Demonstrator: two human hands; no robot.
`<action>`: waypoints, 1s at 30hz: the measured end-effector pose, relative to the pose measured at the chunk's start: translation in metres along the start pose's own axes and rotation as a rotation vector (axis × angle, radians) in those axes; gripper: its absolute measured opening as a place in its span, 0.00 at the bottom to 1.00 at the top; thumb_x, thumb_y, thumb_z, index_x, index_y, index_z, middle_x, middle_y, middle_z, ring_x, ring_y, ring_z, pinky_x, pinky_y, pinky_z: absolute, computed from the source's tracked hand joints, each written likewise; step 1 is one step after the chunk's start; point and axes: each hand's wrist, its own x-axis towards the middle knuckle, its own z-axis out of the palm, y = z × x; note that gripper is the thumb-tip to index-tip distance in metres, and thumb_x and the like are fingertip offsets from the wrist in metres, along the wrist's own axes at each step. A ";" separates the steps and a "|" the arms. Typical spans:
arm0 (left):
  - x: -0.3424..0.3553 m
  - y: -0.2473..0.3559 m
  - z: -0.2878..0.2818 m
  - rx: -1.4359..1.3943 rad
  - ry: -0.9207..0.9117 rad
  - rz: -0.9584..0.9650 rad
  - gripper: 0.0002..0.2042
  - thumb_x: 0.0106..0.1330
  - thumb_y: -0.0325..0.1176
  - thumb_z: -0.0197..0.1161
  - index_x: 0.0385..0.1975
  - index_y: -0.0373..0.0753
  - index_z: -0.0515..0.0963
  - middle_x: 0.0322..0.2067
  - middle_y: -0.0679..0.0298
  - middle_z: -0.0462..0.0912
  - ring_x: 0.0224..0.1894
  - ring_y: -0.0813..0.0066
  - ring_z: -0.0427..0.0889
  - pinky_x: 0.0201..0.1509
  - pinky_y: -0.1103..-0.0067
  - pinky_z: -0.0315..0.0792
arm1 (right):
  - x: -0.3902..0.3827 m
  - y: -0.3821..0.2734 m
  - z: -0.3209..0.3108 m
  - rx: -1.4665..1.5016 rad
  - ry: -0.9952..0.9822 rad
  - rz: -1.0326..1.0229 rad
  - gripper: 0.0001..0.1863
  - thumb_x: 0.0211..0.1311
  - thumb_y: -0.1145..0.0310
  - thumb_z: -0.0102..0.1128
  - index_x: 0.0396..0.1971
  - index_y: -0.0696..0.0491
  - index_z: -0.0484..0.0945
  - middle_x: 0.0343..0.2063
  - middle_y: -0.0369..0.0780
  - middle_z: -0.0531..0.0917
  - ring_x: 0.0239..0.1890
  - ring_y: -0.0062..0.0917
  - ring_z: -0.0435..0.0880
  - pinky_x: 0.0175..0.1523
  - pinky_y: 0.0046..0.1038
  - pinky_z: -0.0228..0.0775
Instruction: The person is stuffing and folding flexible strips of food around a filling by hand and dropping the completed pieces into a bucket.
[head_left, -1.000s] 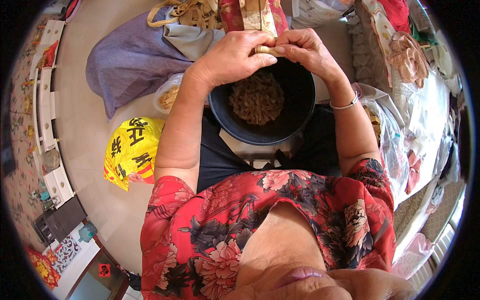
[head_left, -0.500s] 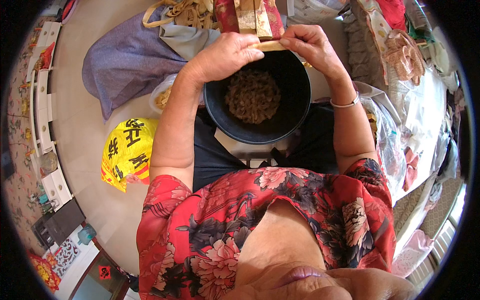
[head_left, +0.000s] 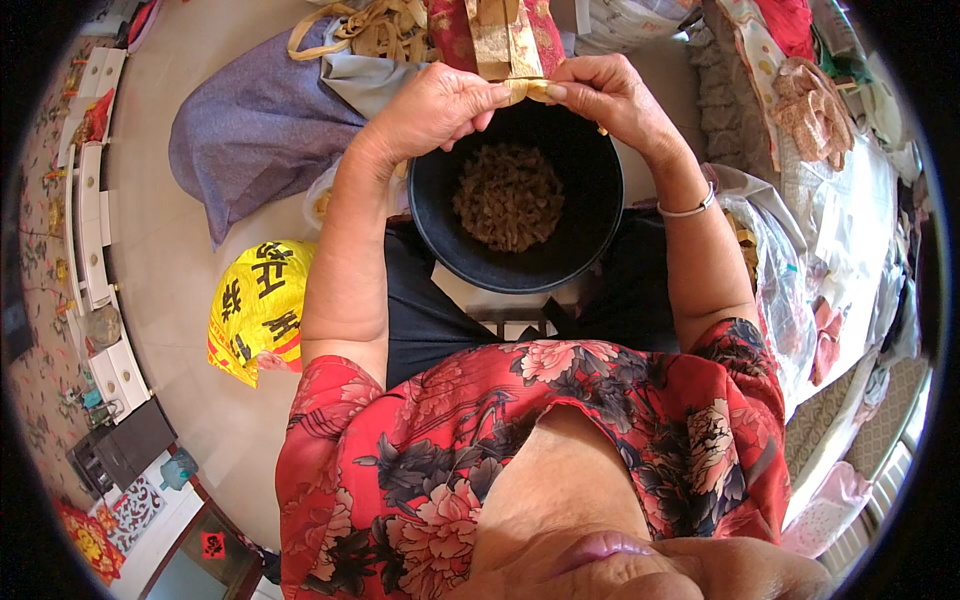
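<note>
My left hand (head_left: pixel 437 112) and my right hand (head_left: pixel 612 100) meet at the far rim of a black tub (head_left: pixel 590 245) between my knees. Each pinches one end of a pale yellow strip (head_left: pixel 527 92), whose material I cannot make out. The strip is stretched level at the near end of a light wooden block (head_left: pixel 497 40), and the fingers cover its ends. Small brown pieces (head_left: pixel 508 197) lie heaped in the bottom of the tub. Tan strips (head_left: pixel 395 30) lie in a tangle beyond my left hand.
A red patterned cushion (head_left: pixel 546 35) lies under the wooden block. To the left are a blue-grey cloth (head_left: pixel 265 145) and a yellow plastic bag (head_left: pixel 262 300) with dark print. Clear plastic (head_left: pixel 780 300) and piled fabrics (head_left: pixel 815 110) flank my right arm.
My hands have drawn closer together along the strip, the right one moving left and slightly down. The left fingers have curled in. More of the strip now lies against the block's end.
</note>
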 end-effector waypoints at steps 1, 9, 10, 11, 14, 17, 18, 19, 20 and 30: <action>-0.001 0.003 -0.001 -0.035 -0.026 0.001 0.19 0.64 0.44 0.55 0.15 0.38 0.71 0.09 0.74 0.63 0.11 0.89 0.61 0.13 0.89 0.55 | 0.000 0.000 0.000 0.017 0.011 -0.022 0.09 0.59 0.67 0.58 0.26 0.59 0.78 0.16 0.27 0.70 0.22 0.10 0.64 0.26 0.16 0.58; -0.015 0.015 0.015 -0.557 -0.048 0.291 0.16 0.63 0.36 0.56 0.13 0.40 0.70 0.08 0.75 0.60 0.09 0.89 0.56 0.12 0.89 0.52 | -0.011 -0.017 -0.018 0.063 0.063 -0.060 0.11 0.59 0.65 0.58 0.27 0.59 0.79 0.18 0.29 0.75 0.22 0.10 0.67 0.25 0.14 0.59; -0.012 0.013 0.014 -0.506 -0.005 0.269 0.16 0.63 0.36 0.56 0.13 0.40 0.69 0.08 0.75 0.60 0.09 0.89 0.56 0.12 0.89 0.52 | -0.007 -0.012 -0.017 0.062 0.057 0.009 0.11 0.59 0.65 0.57 0.26 0.58 0.80 0.18 0.29 0.75 0.21 0.10 0.67 0.25 0.14 0.58; -0.010 0.010 0.012 -0.526 0.025 0.223 0.17 0.63 0.36 0.55 0.12 0.40 0.68 0.07 0.75 0.60 0.08 0.88 0.55 0.12 0.89 0.51 | -0.004 -0.005 -0.012 0.066 0.052 0.078 0.11 0.59 0.64 0.57 0.26 0.58 0.80 0.19 0.29 0.76 0.21 0.09 0.66 0.24 0.14 0.57; 0.005 0.000 0.000 -0.482 0.127 0.086 0.16 0.65 0.37 0.54 0.14 0.41 0.68 0.09 0.75 0.62 0.09 0.90 0.55 0.12 0.90 0.52 | 0.007 0.005 -0.008 0.007 0.090 0.136 0.12 0.59 0.65 0.56 0.26 0.60 0.79 0.19 0.31 0.76 0.21 0.13 0.68 0.26 0.19 0.61; 0.019 -0.015 -0.007 -0.372 0.286 0.028 0.14 0.65 0.38 0.55 0.17 0.40 0.70 0.12 0.75 0.65 0.10 0.91 0.57 0.13 0.91 0.54 | 0.023 0.020 -0.012 -0.159 0.151 0.118 0.12 0.56 0.66 0.55 0.28 0.61 0.78 0.18 0.36 0.77 0.23 0.18 0.72 0.31 0.25 0.66; 0.021 -0.019 -0.011 -0.297 0.315 0.026 0.14 0.64 0.39 0.55 0.19 0.40 0.72 0.13 0.76 0.67 0.12 0.92 0.59 0.13 0.91 0.54 | 0.028 0.024 -0.012 -0.226 0.166 0.117 0.12 0.56 0.66 0.55 0.29 0.62 0.78 0.18 0.38 0.77 0.23 0.20 0.73 0.32 0.26 0.67; 0.024 -0.022 -0.012 -0.294 0.325 0.003 0.14 0.64 0.39 0.55 0.19 0.40 0.72 0.13 0.76 0.66 0.11 0.92 0.58 0.13 0.91 0.54 | 0.032 0.028 -0.012 -0.239 0.182 0.133 0.12 0.55 0.65 0.55 0.28 0.61 0.78 0.18 0.39 0.77 0.23 0.20 0.73 0.32 0.27 0.67; 0.026 -0.024 -0.015 -0.290 0.339 -0.021 0.14 0.64 0.40 0.55 0.18 0.40 0.71 0.12 0.76 0.66 0.11 0.91 0.58 0.13 0.91 0.54 | 0.037 0.032 -0.010 -0.251 0.196 0.147 0.13 0.54 0.64 0.56 0.28 0.60 0.78 0.17 0.40 0.76 0.23 0.21 0.73 0.33 0.27 0.67; 0.038 -0.040 -0.023 -0.082 0.495 -0.092 0.18 0.63 0.43 0.56 0.14 0.40 0.69 0.08 0.76 0.62 0.08 0.88 0.56 0.11 0.88 0.52 | 0.061 0.046 -0.003 -0.345 0.259 0.137 0.14 0.51 0.61 0.58 0.28 0.58 0.80 0.19 0.45 0.78 0.24 0.28 0.77 0.35 0.30 0.69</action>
